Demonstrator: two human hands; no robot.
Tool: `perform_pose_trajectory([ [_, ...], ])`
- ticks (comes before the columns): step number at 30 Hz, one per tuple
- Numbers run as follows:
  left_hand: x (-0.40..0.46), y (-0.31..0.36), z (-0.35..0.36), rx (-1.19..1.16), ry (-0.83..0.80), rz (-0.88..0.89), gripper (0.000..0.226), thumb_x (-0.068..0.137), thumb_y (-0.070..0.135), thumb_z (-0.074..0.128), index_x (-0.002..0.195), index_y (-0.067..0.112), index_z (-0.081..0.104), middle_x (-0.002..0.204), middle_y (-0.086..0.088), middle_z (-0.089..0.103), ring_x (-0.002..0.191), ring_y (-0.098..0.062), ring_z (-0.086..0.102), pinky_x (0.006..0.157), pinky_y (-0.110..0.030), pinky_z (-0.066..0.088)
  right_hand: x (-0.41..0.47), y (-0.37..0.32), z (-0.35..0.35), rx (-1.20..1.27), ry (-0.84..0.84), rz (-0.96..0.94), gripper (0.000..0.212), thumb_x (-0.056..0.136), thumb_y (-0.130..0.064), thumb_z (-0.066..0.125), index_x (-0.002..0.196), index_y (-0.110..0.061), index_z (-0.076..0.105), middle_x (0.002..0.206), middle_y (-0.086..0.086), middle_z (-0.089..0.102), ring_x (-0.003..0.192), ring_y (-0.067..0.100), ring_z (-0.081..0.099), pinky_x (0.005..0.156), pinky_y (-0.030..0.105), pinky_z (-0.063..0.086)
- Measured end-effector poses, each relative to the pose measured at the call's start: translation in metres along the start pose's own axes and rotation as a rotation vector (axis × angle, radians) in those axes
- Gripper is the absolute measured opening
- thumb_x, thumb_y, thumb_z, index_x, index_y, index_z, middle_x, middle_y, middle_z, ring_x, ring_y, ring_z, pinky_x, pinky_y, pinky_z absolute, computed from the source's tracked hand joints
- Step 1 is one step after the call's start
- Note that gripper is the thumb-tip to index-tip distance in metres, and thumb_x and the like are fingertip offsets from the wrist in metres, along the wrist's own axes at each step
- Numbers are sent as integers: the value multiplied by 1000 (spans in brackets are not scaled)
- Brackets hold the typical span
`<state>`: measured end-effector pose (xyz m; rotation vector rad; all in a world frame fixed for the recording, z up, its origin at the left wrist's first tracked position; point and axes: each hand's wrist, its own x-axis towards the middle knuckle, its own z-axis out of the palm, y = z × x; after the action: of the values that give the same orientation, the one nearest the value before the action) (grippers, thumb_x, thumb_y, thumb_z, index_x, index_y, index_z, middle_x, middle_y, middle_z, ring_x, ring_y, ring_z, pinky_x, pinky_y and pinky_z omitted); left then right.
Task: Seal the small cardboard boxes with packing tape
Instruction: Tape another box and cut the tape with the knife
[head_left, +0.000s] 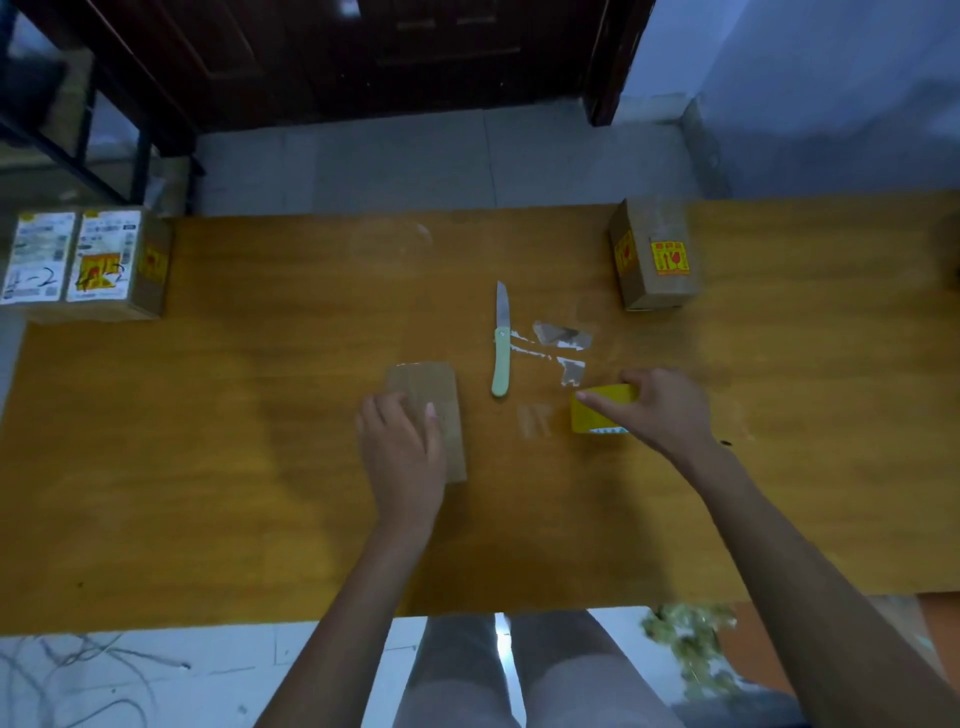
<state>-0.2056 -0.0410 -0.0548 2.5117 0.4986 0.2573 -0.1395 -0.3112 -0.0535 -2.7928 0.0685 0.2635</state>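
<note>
A small cardboard box (426, 410) is pressed flat to the wooden table (260, 415) under the left hand (402, 452); the fingers are laid straight and close together over its near half, with the far end of the box left bare beyond the fingertips. A yellow roll of packing tape (597, 413) is gripped by the right hand (657, 410), the fingers curled over its top and the forefinger stretched along its front edge. Between the two sets of fingers a knife (501, 345) is laid with its blade open, pointing away; torn tape scraps (561, 343) are stuck to the table just beyond the right fingertips. A standing box (654, 254) is seen well beyond the right hand, and labelled boxes (88, 260) far out past the left.

The loose end of the tape cannot be made out, so time may be lost hunting for it; the box may be dragged askew if tape is pulled while only light pressure is kept on it; the open blade could be brushed should either hand be swung across the gap.
</note>
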Motion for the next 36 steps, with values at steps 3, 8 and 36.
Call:
perform_pose_trajectory([
  [3,-2,32,20,-109,-253,156,14,95,9,50,107,8,58,100,-3,54,92,-16,50,78,-25,39,-1,3,2,77,-5,-16,59,68,-73,68,66,-13,68,56,2,61,58,21,59,50,31,45],
  [8,-5,49,69,-188,-719,-125,14,97,6,41,104,13,51,102,-6,54,92,-21,53,74,-32,41,-37,3,-13,483,72,-136,61,69,-61,76,54,-9,49,50,9,45,50,13,40,49,37,32],
  [36,-5,56,90,0,-317,-283,5,90,10,57,86,10,59,83,-6,62,82,-26,62,62,-30,42,-48,-2,-38,545,126,-363,44,75,-57,71,57,-24,48,55,-10,46,55,9,45,49,30,36],
])
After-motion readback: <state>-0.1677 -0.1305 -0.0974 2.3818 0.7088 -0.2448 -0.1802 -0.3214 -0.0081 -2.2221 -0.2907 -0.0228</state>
